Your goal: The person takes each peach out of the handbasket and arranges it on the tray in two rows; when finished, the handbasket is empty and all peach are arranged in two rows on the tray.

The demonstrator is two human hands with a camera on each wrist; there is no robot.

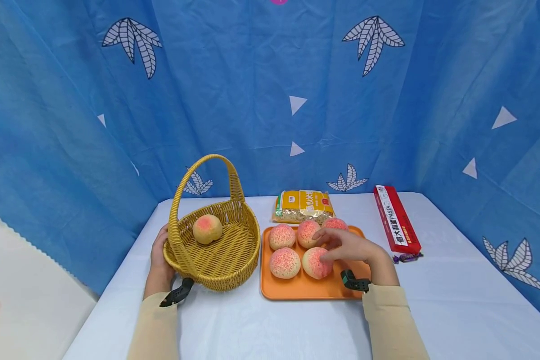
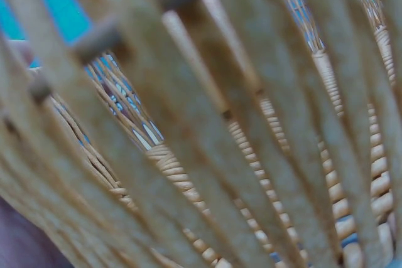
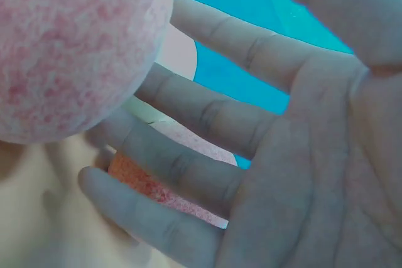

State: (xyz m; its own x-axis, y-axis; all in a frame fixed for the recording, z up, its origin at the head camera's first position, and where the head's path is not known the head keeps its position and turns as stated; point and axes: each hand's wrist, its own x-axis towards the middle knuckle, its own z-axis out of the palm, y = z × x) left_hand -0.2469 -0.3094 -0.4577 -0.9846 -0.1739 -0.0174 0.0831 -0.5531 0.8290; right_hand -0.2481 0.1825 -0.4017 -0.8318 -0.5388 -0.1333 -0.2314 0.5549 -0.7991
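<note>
A yellow wicker basket (image 1: 227, 250) with a tall arched handle stands at the left, holding one yellow-and-pink peach (image 1: 208, 229). My left hand (image 1: 160, 257) grips the basket's left side near the rim; its weave (image 2: 207, 130) fills the left wrist view and hides most of the fingers. Several speckled pink peaches lie on an orange tray (image 1: 297, 290). At the front middle one, a pink peach (image 1: 317, 263), my right hand (image 1: 348, 245) reaches in from the right. Its fingers (image 3: 207, 114) are extended beside that peach in the right wrist view; whether they touch it I cannot tell.
Behind the tray lies a yellow bag of grain (image 1: 303, 206). Farther right are a red pasta box (image 1: 397, 220) and a purple wrapped candy (image 1: 407, 258). Blue curtain (image 1: 270, 100) hangs along the back and sides of the white table (image 1: 270, 330).
</note>
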